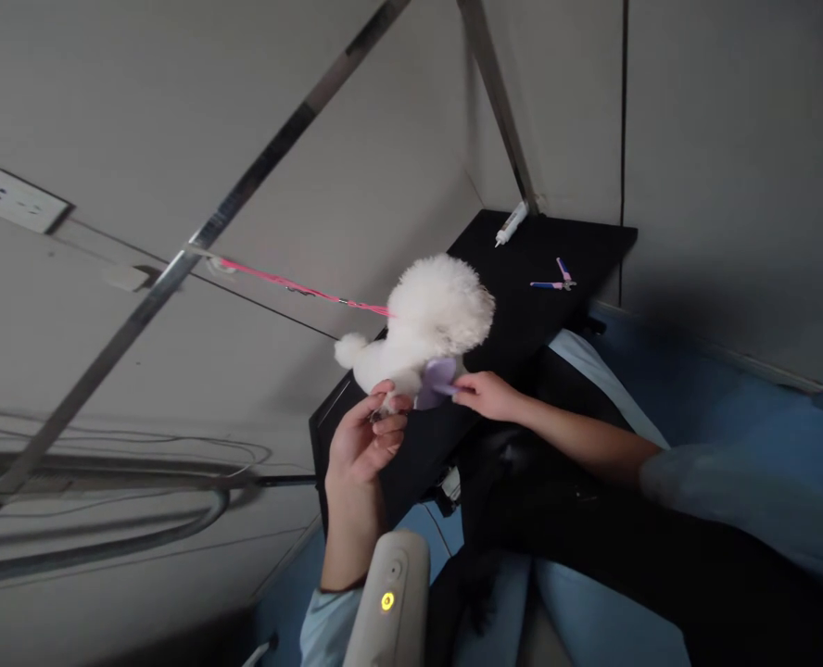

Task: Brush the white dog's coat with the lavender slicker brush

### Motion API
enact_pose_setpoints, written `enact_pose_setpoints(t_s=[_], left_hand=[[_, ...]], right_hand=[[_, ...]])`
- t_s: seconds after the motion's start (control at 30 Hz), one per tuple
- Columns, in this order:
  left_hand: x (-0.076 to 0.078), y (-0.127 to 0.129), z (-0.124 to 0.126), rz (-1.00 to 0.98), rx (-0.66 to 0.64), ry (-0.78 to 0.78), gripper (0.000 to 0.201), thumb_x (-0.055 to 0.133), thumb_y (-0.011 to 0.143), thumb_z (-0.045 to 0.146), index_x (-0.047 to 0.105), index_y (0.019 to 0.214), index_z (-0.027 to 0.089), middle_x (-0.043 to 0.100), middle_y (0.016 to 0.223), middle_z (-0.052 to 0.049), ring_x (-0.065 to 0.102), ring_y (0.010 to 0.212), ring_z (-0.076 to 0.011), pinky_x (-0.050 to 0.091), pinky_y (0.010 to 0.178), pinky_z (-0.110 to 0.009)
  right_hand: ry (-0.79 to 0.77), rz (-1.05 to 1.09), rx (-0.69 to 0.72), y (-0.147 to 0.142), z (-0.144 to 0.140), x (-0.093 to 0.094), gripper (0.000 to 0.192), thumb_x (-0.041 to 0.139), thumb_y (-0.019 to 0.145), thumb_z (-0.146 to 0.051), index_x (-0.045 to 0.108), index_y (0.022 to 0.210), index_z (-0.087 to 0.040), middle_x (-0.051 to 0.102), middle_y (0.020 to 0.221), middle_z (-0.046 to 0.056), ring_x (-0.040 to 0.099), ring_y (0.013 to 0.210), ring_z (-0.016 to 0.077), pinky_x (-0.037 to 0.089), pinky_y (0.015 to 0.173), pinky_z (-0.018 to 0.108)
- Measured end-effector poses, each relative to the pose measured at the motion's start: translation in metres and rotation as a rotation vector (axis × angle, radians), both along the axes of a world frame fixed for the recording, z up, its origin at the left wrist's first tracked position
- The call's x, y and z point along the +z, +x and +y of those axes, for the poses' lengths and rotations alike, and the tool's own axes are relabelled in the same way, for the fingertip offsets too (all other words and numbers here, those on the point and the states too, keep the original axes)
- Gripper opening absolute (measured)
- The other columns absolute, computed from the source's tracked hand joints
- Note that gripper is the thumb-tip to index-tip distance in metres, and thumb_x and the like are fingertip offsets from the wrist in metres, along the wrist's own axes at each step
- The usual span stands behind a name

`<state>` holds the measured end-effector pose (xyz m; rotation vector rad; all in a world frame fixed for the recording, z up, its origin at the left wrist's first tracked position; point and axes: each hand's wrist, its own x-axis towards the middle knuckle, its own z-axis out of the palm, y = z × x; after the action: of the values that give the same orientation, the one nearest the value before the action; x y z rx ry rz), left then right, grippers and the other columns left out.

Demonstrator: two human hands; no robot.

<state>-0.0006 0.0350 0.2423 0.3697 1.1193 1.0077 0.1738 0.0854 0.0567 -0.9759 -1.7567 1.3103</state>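
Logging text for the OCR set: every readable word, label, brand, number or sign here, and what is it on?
Readable text: none.
White bottle: dark marking on its side, too small and blurred to read.
Pale device in the foreground: yellow-lit button, any symbol too small to make out.
Purple tool in the right hand: no lettering visible.
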Motion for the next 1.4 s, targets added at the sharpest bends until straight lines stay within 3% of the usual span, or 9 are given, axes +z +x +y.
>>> enact_pose_setpoints(t_s=[0.13, 0.6, 0.73, 0.83, 0.93, 1.03, 1.13, 1.27, 1.4], left_hand=[[-0.001, -0.003, -0.002, 0.043, -0.075, 0.022, 0.011, 0.062, 0.076, 0.01, 0.062, 0.086, 0.016, 0.051, 0.073, 0.001, 0.034, 0.042, 0.001, 0.026, 0.035, -0.008], [-0.009, 0.012, 0.013, 0.271, -0.387, 0.343, 0.034, 0.081, 0.063, 0.014, 0.06, 0.09, 0.021, 0.063, 0.079, 0.001, 0.044, 0.045, -0.0018, 0.038, 0.039, -0.013], [-0.014, 0.015, 0.031, 0.583, -0.451, 0.498, 0.03, 0.078, 0.071, 0.024, 0.06, 0.095, 0.02, 0.066, 0.073, 0.0, 0.054, 0.047, -0.008, 0.046, 0.045, -0.019], [-0.007, 0.009, 0.053, 0.977, -0.36, 0.761, 0.021, 0.069, 0.082, 0.036, 0.063, 0.086, 0.017, 0.063, 0.062, 0.0, 0.058, 0.051, -0.0113, 0.05, 0.052, -0.023], [-0.006, 0.006, 0.079, 1.348, -0.352, 1.026, 0.021, 0.06, 0.088, 0.036, 0.066, 0.081, 0.017, 0.066, 0.066, -0.002, 0.062, 0.061, -0.0129, 0.052, 0.062, -0.024], [-0.038, 0.015, 0.101, 1.485, -0.891, 1.059, 0.026, 0.049, 0.092, 0.031, 0.071, 0.098, 0.018, 0.075, 0.09, -0.008, 0.069, 0.084, -0.0184, 0.055, 0.08, -0.031], [-0.102, 0.033, 0.121, 1.677, -1.362, 1.0, 0.045, 0.055, 0.082, 0.018, 0.066, 0.125, 0.012, 0.067, 0.128, -0.016, 0.061, 0.121, -0.0279, 0.042, 0.11, -0.042], [-0.178, 0.051, 0.149, 2.054, -1.419, 0.722, 0.052, 0.057, 0.078, 0.009, 0.064, 0.129, 0.002, 0.056, 0.141, -0.026, 0.032, 0.147, -0.0363, 0.017, 0.122, -0.052], [-0.2, 0.055, 0.177, 2.002, -1.397, 0.619, 0.045, 0.055, 0.079, 0.006, 0.072, 0.12, 0.009, 0.069, 0.121, -0.023, 0.045, 0.139, -0.0367, 0.022, 0.119, -0.055]], right_hand=[[-0.161, -0.072, 0.026, 0.004, 0.0, 0.005, 0.022, 0.058, 0.089, -0.028, 0.07, 0.076, -0.015, 0.065, 0.064, -0.001, 0.055, 0.052, 0.0096, 0.034, 0.054, 0.021], [-0.044, 0.15, 0.058, -0.02, -0.009, -0.007, 0.013, 0.062, 0.089, -0.028, 0.068, 0.089, -0.017, 0.073, 0.084, 0.003, 0.067, 0.075, 0.0137, 0.047, 0.068, 0.022], [-0.308, 0.249, 0.18, -0.036, -0.011, -0.017, 0.015, 0.056, 0.092, -0.024, 0.063, 0.084, -0.014, 0.07, 0.073, 0.003, 0.064, 0.06, 0.0111, 0.05, 0.06, 0.021], [-0.234, 0.375, 0.166, -0.042, -0.008, -0.025, 0.014, 0.055, 0.094, -0.025, 0.063, 0.096, -0.014, 0.072, 0.083, 0.005, 0.068, 0.07, 0.012, 0.053, 0.067, 0.022], [-0.179, 0.12, 0.071, -0.042, -0.001, -0.037, 0.018, 0.052, 0.096, -0.025, 0.064, 0.1, -0.013, 0.071, 0.082, 0.005, 0.065, 0.068, 0.0117, 0.049, 0.064, 0.021], [-0.185, -0.198, 0.04, -0.038, 0.003, -0.054, 0.024, 0.047, 0.099, -0.027, 0.065, 0.096, -0.011, 0.07, 0.083, 0.007, 0.064, 0.07, 0.0134, 0.044, 0.062, 0.021], [-0.201, -0.29, 0.094, -0.033, 0.0, -0.07, 0.022, 0.055, 0.094, -0.029, 0.068, 0.09, -0.012, 0.071, 0.083, 0.008, 0.063, 0.072, 0.0153, 0.042, 0.062, 0.022], [-0.284, -0.392, 0.21, -0.021, -0.012, -0.087, 0.019, 0.063, 0.086, -0.025, 0.069, 0.073, -0.012, 0.067, 0.067, 0.005, 0.061, 0.063, 0.0154, 0.042, 0.058, 0.023], [-0.348, -0.405, 0.145, 0.0, -0.016, -0.101, 0.024, 0.052, 0.092, -0.025, 0.07, 0.085, -0.011, 0.071, 0.079, 0.008, 0.063, 0.072, 0.0161, 0.045, 0.063, 0.023]])
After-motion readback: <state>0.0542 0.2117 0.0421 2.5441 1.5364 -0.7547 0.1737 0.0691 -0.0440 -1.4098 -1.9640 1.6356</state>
